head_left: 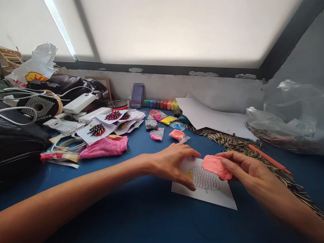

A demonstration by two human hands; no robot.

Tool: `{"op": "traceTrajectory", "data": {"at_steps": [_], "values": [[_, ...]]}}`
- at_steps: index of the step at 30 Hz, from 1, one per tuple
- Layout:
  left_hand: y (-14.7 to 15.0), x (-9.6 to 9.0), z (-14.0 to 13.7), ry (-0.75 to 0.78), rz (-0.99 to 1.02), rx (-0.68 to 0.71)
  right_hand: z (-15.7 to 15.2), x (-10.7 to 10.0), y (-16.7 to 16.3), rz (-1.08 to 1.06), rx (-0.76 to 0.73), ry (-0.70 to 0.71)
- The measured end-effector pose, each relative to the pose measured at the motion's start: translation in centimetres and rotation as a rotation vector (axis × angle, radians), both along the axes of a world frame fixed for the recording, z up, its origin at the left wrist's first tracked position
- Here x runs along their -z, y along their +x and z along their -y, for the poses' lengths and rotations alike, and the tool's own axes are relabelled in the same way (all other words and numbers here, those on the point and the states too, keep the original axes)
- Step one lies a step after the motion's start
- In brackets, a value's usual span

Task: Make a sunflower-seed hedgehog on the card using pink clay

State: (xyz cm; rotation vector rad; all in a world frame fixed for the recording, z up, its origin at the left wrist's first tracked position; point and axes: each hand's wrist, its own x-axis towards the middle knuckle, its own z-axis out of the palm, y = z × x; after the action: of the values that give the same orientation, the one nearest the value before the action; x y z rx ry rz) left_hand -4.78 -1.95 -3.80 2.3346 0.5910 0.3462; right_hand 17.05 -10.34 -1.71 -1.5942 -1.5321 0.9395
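Between the thumb and fingers of my right hand [240,168] is a flattened piece of coral-pink modelling clay [216,166], held above a white sheet of paper [222,199]. A rounded outline filled with wavy marks is drawn on that sheet, with a small yellow patch at its left end. My left hand [174,165] spreads over the paper's left side, thumb and fingers apart, holding nothing. Just beyond it lies a plastic packet of coral clay [177,135]. Part of the drawing is hidden behind the pink clay.
Sunflower seeds [227,140] run along the right with an orange pen [269,158] on them. Several clay packets [167,120] lie mid-table. Finished seed pictures [96,130], a pink cloth [105,147] and cables crowd the left. Blank paper [210,114] lies at the back.
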Motion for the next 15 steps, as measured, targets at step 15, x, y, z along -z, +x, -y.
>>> {"op": "traceTrajectory", "data": {"at_steps": [15], "values": [[1.6,-0.8,2.6,-0.586,0.223,-0.199,1.7,1.1,-0.7,0.145,-0.052,0.172]]}}
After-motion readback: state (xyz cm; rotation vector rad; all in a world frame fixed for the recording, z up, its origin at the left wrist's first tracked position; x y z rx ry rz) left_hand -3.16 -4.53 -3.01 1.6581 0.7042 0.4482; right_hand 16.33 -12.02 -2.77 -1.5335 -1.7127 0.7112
